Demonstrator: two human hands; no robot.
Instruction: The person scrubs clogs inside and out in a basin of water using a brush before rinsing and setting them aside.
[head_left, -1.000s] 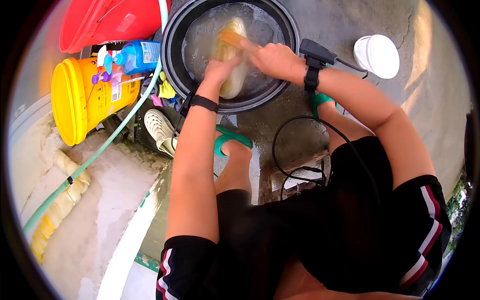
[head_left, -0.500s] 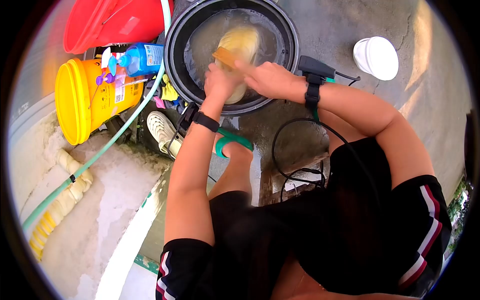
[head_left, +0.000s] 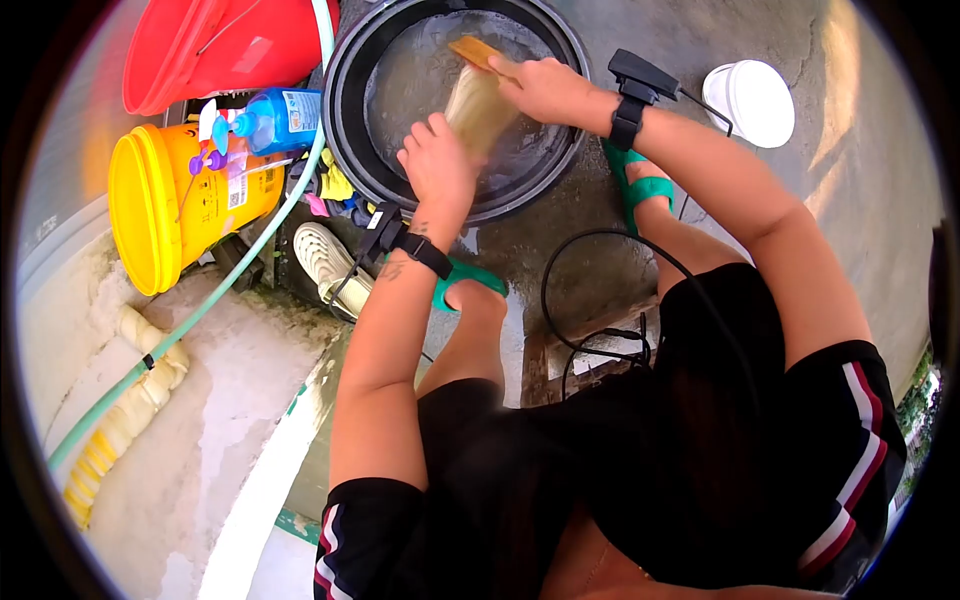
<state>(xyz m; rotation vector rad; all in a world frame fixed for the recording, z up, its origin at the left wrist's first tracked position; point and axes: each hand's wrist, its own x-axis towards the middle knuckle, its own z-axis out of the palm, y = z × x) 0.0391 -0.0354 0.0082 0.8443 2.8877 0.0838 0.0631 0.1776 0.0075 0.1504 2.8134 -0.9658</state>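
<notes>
Over a round black basin (head_left: 345, 125) of cloudy water, my right hand (head_left: 548, 90) is closed on a brush with a wooden back (head_left: 474, 50). A pale cream shoe (head_left: 480, 108), blurred by motion, is tilted under the brush. My left hand (head_left: 440, 165) holds the near end of this shoe; its fingers partly show at the shoe's left side. The matching cream shoe (head_left: 325, 262) lies on the ground to the left of my foot, outside the basin.
At the left are a red bucket (head_left: 235, 50), a yellow bucket (head_left: 150, 205) and a blue pump bottle (head_left: 275, 122). A pale green hose (head_left: 245, 262) runs past the basin's left edge. A white tub (head_left: 758, 103) stands right. A black cable (head_left: 548, 280) loops near my knees.
The shoe has been lifted and tilted in my left hand. My right hand and the brush have moved up towards the basin's far side.
</notes>
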